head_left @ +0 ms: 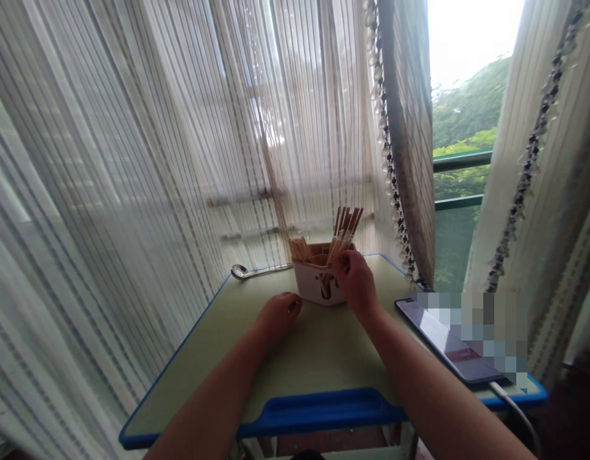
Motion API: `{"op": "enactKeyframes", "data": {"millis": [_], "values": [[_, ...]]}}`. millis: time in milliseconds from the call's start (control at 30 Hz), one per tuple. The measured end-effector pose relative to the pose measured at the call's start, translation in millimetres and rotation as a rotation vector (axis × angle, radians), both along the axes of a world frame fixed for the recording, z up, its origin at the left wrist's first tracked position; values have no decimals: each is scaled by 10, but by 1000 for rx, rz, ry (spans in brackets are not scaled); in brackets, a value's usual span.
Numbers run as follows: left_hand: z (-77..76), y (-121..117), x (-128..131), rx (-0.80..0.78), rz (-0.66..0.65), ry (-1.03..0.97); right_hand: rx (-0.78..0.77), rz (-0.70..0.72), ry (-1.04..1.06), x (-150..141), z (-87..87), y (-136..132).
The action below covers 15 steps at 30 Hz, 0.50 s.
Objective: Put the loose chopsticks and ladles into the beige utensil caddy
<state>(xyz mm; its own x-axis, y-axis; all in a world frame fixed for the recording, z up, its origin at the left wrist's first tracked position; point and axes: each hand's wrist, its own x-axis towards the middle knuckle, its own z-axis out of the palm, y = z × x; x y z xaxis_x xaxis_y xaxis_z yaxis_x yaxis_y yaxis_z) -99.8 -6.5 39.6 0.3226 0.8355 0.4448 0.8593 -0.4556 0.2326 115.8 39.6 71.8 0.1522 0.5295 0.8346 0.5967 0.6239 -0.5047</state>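
A white holder (308, 281) with a dark printed pattern and a brown inside stands at the far part of the table. A bundle of chopsticks (347, 223), partly in clear wrapping, leans up out of its right side. My right hand (356, 276) is closed in a pinch at the lower part of this bundle, by the holder's rim; the fingertips are partly hidden. More light wooden sticks (301, 248) stand in the holder's left side. Just in front of the holder, my left hand (279, 314) rests on the table, fingers curled with nothing visible in them.
A metal slotted spoon (240, 272) lies at the back left, its handle reaching toward the holder. On the right of the pale table (324, 364) with blue edging lies a phone (448, 342) with a white cable (510, 399). Striped curtains (189, 140) hang close behind.
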Motion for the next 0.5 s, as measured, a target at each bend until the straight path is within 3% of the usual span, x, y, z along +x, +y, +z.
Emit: {"op": "enactKeyframes", "data": {"millis": [200, 367, 500], "values": [[10, -19, 5, -7, 13, 9, 98, -157, 74, -13, -100, 108], [35, -48, 3, -26, 20, 11, -39, -131, -56, -62, -250, 212], [40, -51, -4, -22, 20, 19, -113, -70, -62, -61, -268, 216]]}}
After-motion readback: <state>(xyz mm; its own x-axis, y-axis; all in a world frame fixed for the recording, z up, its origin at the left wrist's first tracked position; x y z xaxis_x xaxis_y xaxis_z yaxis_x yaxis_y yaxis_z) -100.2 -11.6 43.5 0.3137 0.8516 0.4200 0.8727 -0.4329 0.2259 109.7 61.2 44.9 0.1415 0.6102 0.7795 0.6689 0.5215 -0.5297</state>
